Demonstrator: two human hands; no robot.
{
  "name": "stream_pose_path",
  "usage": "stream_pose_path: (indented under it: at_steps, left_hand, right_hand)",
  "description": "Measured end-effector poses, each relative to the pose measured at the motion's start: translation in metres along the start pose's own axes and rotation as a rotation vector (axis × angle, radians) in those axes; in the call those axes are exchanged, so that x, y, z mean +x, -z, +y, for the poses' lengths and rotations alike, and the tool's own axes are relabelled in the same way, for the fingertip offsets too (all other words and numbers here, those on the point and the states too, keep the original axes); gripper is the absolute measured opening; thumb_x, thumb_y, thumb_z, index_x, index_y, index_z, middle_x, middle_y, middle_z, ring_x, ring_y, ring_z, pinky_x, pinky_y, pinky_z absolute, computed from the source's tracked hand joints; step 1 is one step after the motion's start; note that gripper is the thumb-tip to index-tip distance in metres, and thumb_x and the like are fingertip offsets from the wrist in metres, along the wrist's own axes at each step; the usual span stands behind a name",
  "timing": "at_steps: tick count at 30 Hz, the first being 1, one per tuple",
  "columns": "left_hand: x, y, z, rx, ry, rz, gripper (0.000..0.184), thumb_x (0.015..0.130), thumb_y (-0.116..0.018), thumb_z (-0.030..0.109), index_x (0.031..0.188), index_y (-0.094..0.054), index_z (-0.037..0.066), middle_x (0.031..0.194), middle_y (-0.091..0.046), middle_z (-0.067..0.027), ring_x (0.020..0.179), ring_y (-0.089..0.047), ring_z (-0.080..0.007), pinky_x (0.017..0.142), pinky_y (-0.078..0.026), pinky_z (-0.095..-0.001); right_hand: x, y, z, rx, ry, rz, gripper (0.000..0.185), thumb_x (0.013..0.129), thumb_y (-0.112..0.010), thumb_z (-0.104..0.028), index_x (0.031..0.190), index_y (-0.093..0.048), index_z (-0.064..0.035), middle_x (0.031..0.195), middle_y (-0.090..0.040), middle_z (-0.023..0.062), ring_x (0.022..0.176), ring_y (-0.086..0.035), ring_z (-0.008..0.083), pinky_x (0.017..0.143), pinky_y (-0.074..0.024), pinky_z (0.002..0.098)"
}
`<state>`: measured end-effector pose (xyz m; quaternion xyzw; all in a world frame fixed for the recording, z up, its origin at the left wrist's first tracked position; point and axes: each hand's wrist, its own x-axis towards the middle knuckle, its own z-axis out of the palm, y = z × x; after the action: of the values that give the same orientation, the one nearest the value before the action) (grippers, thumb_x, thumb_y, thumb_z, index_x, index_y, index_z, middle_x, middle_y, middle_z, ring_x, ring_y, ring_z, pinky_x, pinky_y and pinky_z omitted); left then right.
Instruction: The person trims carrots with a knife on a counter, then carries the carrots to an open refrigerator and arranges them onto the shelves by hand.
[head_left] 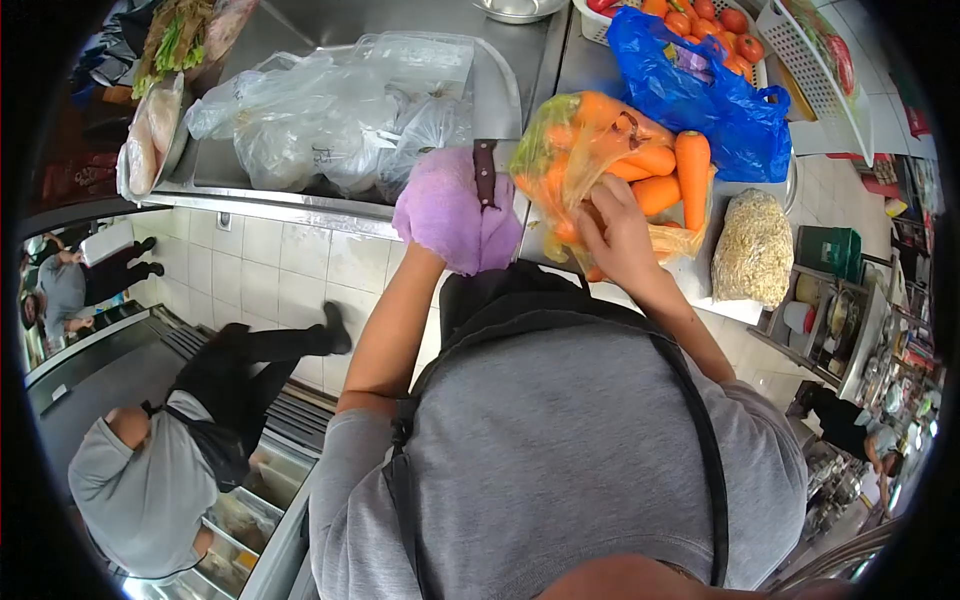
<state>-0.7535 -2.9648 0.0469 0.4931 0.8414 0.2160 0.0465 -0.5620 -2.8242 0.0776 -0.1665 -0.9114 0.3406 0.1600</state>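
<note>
A purple cloth [437, 209] covers my left hand at the counter's front edge, so its fingers are hidden. On or against the cloth is a knife with a brown riveted handle [484, 172]; whether my hand grips it cannot be told. My right hand [620, 228] has its fingers curled and pinched on a thin yellow plastic bag [578, 178]. Inside and around the bag's mouth are several large orange carrots [692, 165]. Beside them on the right stands a clear bag packed with pale, beige pieces [754, 246].
Clear plastic bags [330, 125] fill the steel sink area at left. A blue plastic bag [660, 85] and a white basket of tomatoes [748, 48] sit behind the carrots. Packed pale meat [155, 130] lies far left. A co-worker [170, 460] bends near an open freezer behind me.
</note>
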Motion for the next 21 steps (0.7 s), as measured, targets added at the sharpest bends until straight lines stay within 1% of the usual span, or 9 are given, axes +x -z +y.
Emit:
stream_pose_path:
  at_steps: [1,3,6,9,11,14,16,19,21]
  left_hand:
    - [0.002,0.000,-0.001,-0.008,0.003,0.005,0.027,0.081,-0.063,0.032,0.077,-0.062,0.005,0.069,-0.059,-0.0187,0.067,-0.061,-0.0393,0.062,-0.048,-0.0480]
    - [0.005,0.007,-0.004,-0.165,0.120,-0.256,0.030,0.079,-0.065,0.035,0.081,-0.063,0.005,0.080,-0.065,-0.0186,0.075,-0.064,-0.0398,0.065,-0.051,-0.0471]
    - [-0.012,0.038,-0.011,-0.207,0.221,-0.354,0.029,0.078,-0.067,0.031,0.089,-0.061,0.004,0.089,-0.066,-0.0185,0.079,-0.065,-0.0394,0.067,-0.051,-0.0469]
    - [-0.027,0.047,-0.028,-0.405,0.006,-0.257,0.025,0.083,-0.060,0.004,0.109,-0.062,0.007,0.099,-0.067,-0.0181,0.100,-0.063,-0.0397,0.085,-0.052,-0.0438]
    - [-0.100,0.023,-0.086,-0.266,-0.159,0.029,0.038,0.086,-0.059,0.002,0.123,-0.060,0.009,0.109,-0.067,-0.0174,0.106,-0.061,-0.0383,0.088,-0.050,-0.0426]
    - [-0.116,0.085,-0.079,-0.208,-0.125,-0.051,0.035,0.088,-0.063,0.010,0.123,-0.062,0.007,0.109,-0.068,-0.0172,0.100,-0.064,-0.0371,0.084,-0.051,-0.0423]
    - [-0.116,0.105,-0.082,-0.327,0.207,-0.297,0.026,0.088,-0.067,0.015,0.111,-0.067,0.003,0.100,-0.070,-0.0169,0.092,-0.066,-0.0371,0.080,-0.052,-0.0410]
    - [-0.074,0.088,-0.070,-0.597,0.247,-0.108,0.019,0.090,-0.066,0.016,0.105,-0.070,0.006,0.093,-0.071,-0.0138,0.084,-0.067,-0.0340,0.073,-0.052,-0.0373]
    - [-0.039,0.055,-0.059,-0.609,0.125,-0.095,0.021,0.092,-0.063,0.012,0.110,-0.066,0.002,0.096,-0.070,-0.0160,0.079,-0.067,-0.0237,0.071,-0.051,-0.0349]
  right_hand:
    - [-0.002,-0.002,0.000,-0.008,0.002,-0.005,0.016,0.075,-0.067,-0.003,0.090,-0.061,-0.0004,0.095,-0.053,0.0173,0.093,-0.054,0.0376,0.079,-0.0439,0.0426]
    - [-0.004,-0.002,0.004,0.047,-0.014,0.045,0.018,0.075,-0.062,0.003,0.093,-0.061,0.0020,0.100,-0.055,0.0197,0.098,-0.055,0.0386,0.085,-0.0446,0.0423]
    - [0.002,0.012,-0.001,0.080,-0.118,0.066,0.026,0.074,-0.058,0.009,0.099,-0.062,0.0042,0.106,-0.058,0.0207,0.103,-0.055,0.0384,0.090,-0.0445,0.0417]
    - [0.007,0.021,0.006,-0.103,-0.078,0.233,0.032,0.074,-0.057,0.011,0.104,-0.064,0.0023,0.111,-0.059,0.0188,0.107,-0.056,0.0365,0.093,-0.0444,0.0421]
    - [0.008,0.030,0.014,-0.242,-0.041,0.257,0.034,0.075,-0.059,0.010,0.107,-0.064,0.0016,0.113,-0.060,0.0168,0.107,-0.056,0.0345,0.093,-0.0450,0.0397]
    - [0.005,0.042,0.015,-0.473,-0.036,0.273,0.036,0.076,-0.063,0.007,0.111,-0.064,-0.0006,0.117,-0.060,0.0140,0.109,-0.057,0.0329,0.095,-0.0448,0.0385]
    - [0.004,0.043,0.018,-0.575,-0.056,0.276,0.036,0.077,-0.066,0.005,0.112,-0.065,-0.0021,0.119,-0.060,0.0133,0.111,-0.056,0.0334,0.096,-0.0440,0.0397]
    - [0.009,0.034,0.030,-0.514,-0.032,0.264,0.043,0.072,-0.069,0.002,0.114,-0.065,-0.0054,0.118,-0.061,0.0110,0.112,-0.054,0.0326,0.097,-0.0427,0.0417]
    - [0.020,0.019,0.029,-0.485,0.042,0.242,0.048,0.070,-0.073,-0.001,0.118,-0.064,-0.0062,0.122,-0.060,0.0101,0.114,-0.053,0.0325,0.098,-0.0415,0.0418]
